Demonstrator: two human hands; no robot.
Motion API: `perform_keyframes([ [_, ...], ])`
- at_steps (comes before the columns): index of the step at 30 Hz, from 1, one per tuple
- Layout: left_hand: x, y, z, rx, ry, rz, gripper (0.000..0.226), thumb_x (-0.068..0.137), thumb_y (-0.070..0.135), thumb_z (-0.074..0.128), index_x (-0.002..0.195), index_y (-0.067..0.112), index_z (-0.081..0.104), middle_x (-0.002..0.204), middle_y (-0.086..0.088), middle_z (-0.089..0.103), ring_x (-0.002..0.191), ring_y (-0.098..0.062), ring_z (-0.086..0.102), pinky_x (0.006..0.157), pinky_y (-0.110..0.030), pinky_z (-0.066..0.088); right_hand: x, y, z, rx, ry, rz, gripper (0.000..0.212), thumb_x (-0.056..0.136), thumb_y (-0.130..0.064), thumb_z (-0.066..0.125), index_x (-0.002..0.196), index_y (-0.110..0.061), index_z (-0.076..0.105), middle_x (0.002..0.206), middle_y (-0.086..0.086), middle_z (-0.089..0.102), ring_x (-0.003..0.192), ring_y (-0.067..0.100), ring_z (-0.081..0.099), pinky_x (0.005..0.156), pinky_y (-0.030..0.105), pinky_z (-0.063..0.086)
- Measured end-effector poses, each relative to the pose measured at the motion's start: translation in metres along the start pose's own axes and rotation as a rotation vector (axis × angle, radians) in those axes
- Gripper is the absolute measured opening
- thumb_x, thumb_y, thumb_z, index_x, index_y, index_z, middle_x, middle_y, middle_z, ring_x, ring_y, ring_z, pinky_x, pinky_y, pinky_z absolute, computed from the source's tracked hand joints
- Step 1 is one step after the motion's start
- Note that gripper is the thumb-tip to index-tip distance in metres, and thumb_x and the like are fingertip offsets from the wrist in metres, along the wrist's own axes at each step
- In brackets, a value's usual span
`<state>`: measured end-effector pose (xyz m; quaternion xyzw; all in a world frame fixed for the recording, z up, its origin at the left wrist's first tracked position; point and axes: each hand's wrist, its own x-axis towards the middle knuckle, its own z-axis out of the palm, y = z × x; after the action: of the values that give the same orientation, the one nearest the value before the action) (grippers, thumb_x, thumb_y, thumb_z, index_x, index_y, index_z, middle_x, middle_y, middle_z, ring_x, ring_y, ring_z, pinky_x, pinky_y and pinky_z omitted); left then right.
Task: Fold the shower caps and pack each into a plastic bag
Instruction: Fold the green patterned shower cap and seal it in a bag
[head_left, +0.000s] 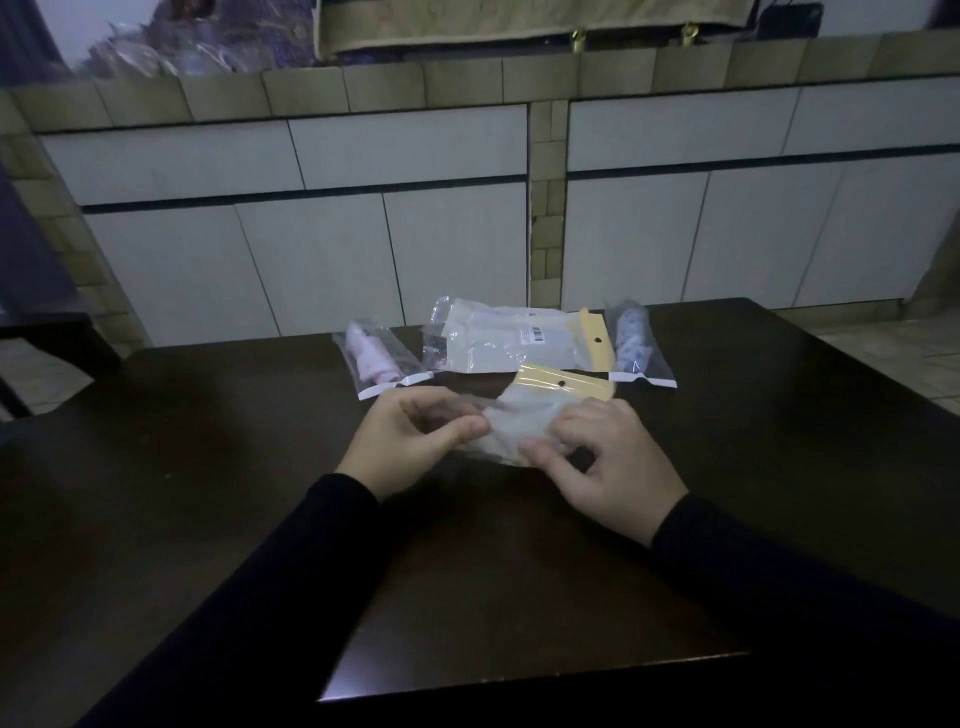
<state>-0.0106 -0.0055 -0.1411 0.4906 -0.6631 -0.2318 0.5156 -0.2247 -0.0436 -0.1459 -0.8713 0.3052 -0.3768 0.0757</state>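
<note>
A clear plastic bag (524, 421) with a yellow header strip and a hang hole lies on the dark table (234, 467), with pale material inside it. My left hand (415, 436) pinches the bag's near left edge between thumb and fingers. My right hand (602, 462) pinches its right side. Behind it lies a bigger clear pack (509, 340) with a yellow header and a barcode label. A packed bag holding a rolled pink cap (376, 358) lies at the left, and another holding a rolled patterned cap (634, 343) at the right.
The table's far edge is just behind the packs, and its near edge (519, 675) is close to me. White cabinet doors (311, 260) and a tiled counter stand beyond. A dark chair or stand (47, 332) sits at the far left.
</note>
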Motion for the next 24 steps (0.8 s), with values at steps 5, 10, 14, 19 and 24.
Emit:
perform_keyframes([
  [5, 0.001, -0.001, 0.012, 0.050, -0.138, -0.124, 0.023, 0.077, 0.039, 0.075, 0.079, 0.017, 0.072, 0.048, -0.013, 0.044, 0.049, -0.014, 0.033, 0.050, -0.019, 0.030, -0.004, 0.001, -0.003, 0.058, -0.172, 0.315, 0.033, 0.086, -0.045, 0.060, 0.070, -0.017, 0.068, 0.075, -0.009, 0.058, 0.078, 0.006, 0.050, 0.088, 0.039, 0.043],
  [10, 0.005, 0.001, 0.023, 0.090, -0.051, -0.300, 0.022, 0.071, 0.037, 0.082, 0.073, 0.018, 0.072, 0.057, 0.003, 0.059, 0.052, -0.004, 0.046, 0.055, -0.018, 0.037, 0.002, 0.005, -0.010, 0.007, -0.198, 0.524, 0.031, 0.085, -0.056, 0.058, 0.077, -0.028, 0.069, 0.067, -0.011, 0.062, 0.075, 0.006, 0.058, 0.094, 0.038, 0.040],
  [14, 0.008, -0.008, 0.029, 0.479, 0.162, -0.353, 0.044, 0.058, 0.060, 0.080, 0.079, 0.024, 0.064, 0.086, 0.003, 0.065, 0.083, -0.012, 0.060, 0.073, -0.029, 0.048, 0.009, 0.004, -0.009, -0.084, -0.312, 0.597, 0.045, 0.079, -0.064, 0.059, 0.110, -0.031, 0.056, 0.099, -0.013, 0.063, 0.094, 0.008, 0.059, 0.098, 0.037, 0.037],
  [19, 0.011, -0.007, 0.020, 0.560, 0.039, -0.599, 0.080, 0.045, 0.086, 0.066, 0.098, 0.025, 0.067, 0.100, 0.014, 0.065, 0.103, -0.014, 0.056, 0.095, -0.038, 0.034, 0.020, 0.012, -0.006, -0.191, -0.415, 0.703, 0.083, 0.070, -0.076, 0.057, 0.135, -0.026, 0.043, 0.128, -0.005, 0.055, 0.117, 0.017, 0.051, 0.099, 0.041, 0.036],
  [24, 0.013, -0.001, 0.018, -0.102, 0.088, -0.565, 0.046, 0.060, 0.027, 0.090, 0.095, 0.010, 0.065, 0.097, -0.008, 0.074, 0.089, -0.023, 0.071, 0.085, -0.040, 0.056, 0.021, 0.012, 0.001, -0.023, -0.330, 0.735, 0.064, 0.076, -0.075, 0.051, 0.123, -0.031, 0.052, 0.119, -0.009, 0.059, 0.115, 0.015, 0.049, 0.098, 0.039, 0.034],
])
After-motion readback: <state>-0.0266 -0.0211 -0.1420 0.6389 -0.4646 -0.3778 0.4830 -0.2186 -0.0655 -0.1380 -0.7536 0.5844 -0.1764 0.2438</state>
